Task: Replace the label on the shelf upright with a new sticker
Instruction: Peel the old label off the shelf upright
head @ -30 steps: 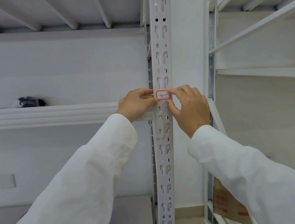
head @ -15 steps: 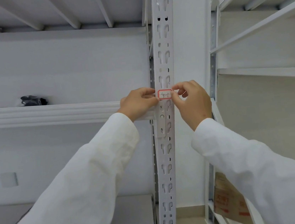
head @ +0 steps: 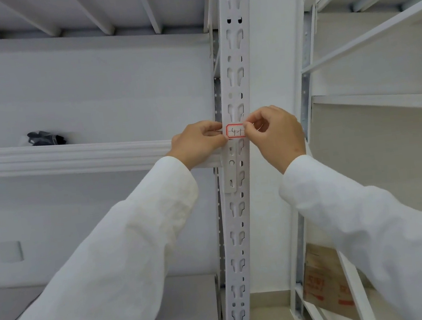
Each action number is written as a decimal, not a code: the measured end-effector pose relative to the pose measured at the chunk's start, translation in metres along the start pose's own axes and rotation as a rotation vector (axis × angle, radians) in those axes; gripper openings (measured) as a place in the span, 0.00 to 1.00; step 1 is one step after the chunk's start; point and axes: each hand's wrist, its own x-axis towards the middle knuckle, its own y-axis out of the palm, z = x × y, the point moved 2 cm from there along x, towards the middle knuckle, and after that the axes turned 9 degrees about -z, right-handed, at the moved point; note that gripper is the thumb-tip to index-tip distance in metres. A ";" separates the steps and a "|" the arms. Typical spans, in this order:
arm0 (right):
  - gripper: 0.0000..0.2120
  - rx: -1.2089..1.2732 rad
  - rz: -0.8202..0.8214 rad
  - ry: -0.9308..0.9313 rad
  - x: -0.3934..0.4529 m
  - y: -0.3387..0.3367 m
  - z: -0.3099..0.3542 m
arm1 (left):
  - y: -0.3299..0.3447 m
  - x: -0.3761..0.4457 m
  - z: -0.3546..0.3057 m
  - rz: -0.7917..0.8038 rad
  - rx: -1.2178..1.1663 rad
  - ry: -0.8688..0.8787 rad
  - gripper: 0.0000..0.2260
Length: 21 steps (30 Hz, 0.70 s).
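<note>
Red-bordered sticker point(head: 235, 131) with handwritten "4-1" sits across the face of the perforated shelf upright point(head: 232, 82), level with the front edge of the white shelf point(head: 66, 157) running off to the left. Left hand point(head: 197, 144) closed at the sticker's left edge, thumb and forefinger pinching or pressing that end against the upright. Right hand point(head: 276, 136) closed too, fingertips point(head: 249, 125) nipping the right edge of the sticker; cannot tell if that end is flat on the metal or lifted a little. Cannot tell from this frame alone whether this is the old label being picked off or the new one being set down; the clean, uncreased look and both-ends hold suggest to me placement and smoothing of the new one. If so, the task is near its end: left to do is press the ends flat and let go. If it is the old label, nearly everything is left. No second sticker or backing paper clearly visible in either hand. A dark bundle point(head: 46, 138) lies on the shelf well to the left, a cardboard box point(head: 324, 287) low on the right rack, both uninvolved.
</note>
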 end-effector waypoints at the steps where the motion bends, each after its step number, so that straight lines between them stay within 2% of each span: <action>1: 0.04 0.007 -0.012 -0.002 0.001 -0.002 -0.001 | 0.000 0.000 0.000 -0.001 0.000 0.000 0.25; 10: 0.05 -0.076 0.023 -0.050 -0.001 0.003 -0.004 | -0.001 0.000 0.001 0.001 0.016 0.007 0.25; 18: 0.08 -0.298 0.076 -0.153 0.009 0.003 0.008 | -0.001 -0.005 -0.002 0.007 -0.017 -0.008 0.24; 21: 0.09 -0.348 0.108 -0.186 0.012 0.004 0.010 | -0.002 -0.004 -0.001 0.003 -0.016 -0.016 0.21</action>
